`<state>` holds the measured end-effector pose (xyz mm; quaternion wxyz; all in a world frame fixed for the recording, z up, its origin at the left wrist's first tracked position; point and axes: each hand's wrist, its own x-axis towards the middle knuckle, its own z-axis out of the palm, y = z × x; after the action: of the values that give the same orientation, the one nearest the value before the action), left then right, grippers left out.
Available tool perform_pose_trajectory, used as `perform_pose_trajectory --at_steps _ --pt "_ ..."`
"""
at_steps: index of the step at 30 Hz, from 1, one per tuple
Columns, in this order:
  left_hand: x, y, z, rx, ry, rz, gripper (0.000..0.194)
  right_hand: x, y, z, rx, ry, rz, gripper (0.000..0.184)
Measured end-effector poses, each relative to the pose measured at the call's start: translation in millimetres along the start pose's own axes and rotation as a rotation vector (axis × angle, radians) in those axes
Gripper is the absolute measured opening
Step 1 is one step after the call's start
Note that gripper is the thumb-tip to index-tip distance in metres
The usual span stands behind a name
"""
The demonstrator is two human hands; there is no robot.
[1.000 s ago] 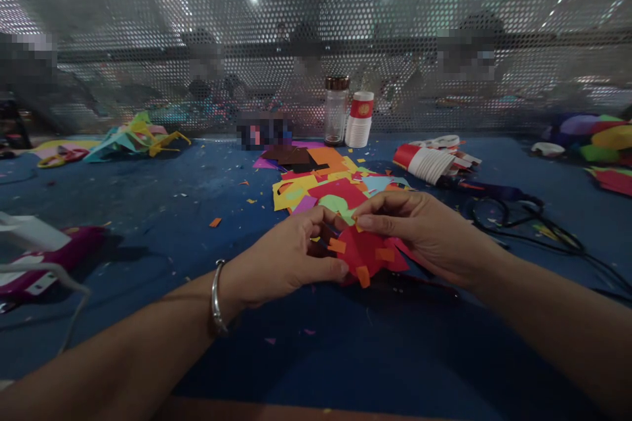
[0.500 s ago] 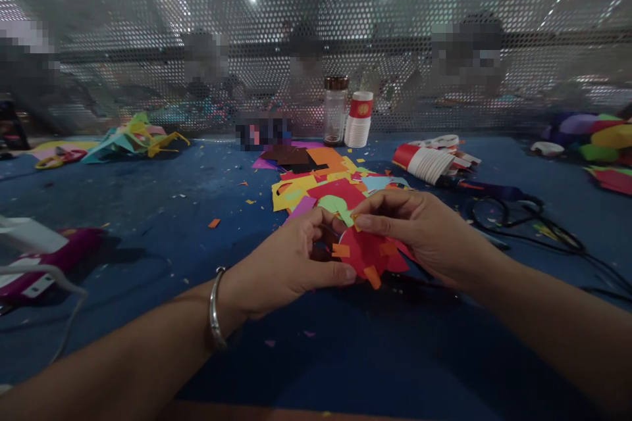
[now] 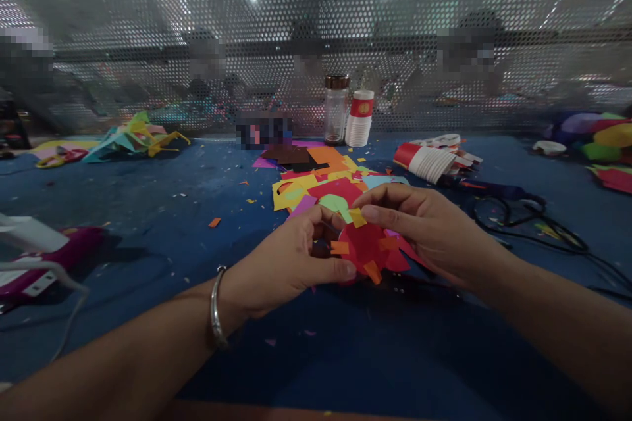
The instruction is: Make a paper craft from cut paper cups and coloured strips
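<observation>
My left hand (image 3: 291,256), with a metal bangle on its wrist, grips the left edge of a red paper piece (image 3: 368,245) that has small orange bits stuck on it. From the right side, my right hand (image 3: 419,227) pinches a small yellow paper scrap (image 3: 358,217) against the top of that red piece. Both hands hover just above the blue table (image 3: 148,210), in front of a pile of coloured paper cut-outs (image 3: 320,187).
A glass jar (image 3: 336,110) and a stack of red-and-white paper cups (image 3: 359,118) stand at the back, before a perforated metal screen. More cups (image 3: 429,161) lie on their side. Black scissors (image 3: 518,207) are at right. A purple-and-white tool (image 3: 44,253) is at left. Paper scraps litter the table.
The red piece has been turned slightly and raised a little. A yellow scrap now shows under my right fingertips at its top edge. Both hands stayed nearly in place.
</observation>
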<state>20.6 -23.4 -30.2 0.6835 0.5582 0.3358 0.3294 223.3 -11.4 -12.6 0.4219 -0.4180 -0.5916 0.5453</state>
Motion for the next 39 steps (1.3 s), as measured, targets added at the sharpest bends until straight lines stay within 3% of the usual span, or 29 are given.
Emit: perform_pose_trajectory --at_steps 15,21,31,35,39 --pt "-1.1 1.8 -0.4 -0.011 -0.043 0.000 0.040 -0.9 -3.3 1.2 -0.106 -0.013 0.021 0.028" --pt "-1.4 3.4 1.6 0.020 -0.009 0.013 0.030 -0.7 -2.8 1.1 -0.042 -0.042 0.031 0.030" --pt "-1.2 3.5 -0.8 -0.012 0.027 0.011 0.029 -2.4 -5.8 0.6 -0.050 -0.035 0.032 0.035" --pt "-1.3 7.3 -1.6 -0.099 0.066 -0.046 0.032 -1.7 -10.2 -5.3 -0.129 0.052 -0.034 0.034" --pt "-0.4 10.5 -4.9 -0.205 0.104 -0.069 0.034 -1.7 -10.4 -17.9 -0.413 0.111 -0.198 0.030"
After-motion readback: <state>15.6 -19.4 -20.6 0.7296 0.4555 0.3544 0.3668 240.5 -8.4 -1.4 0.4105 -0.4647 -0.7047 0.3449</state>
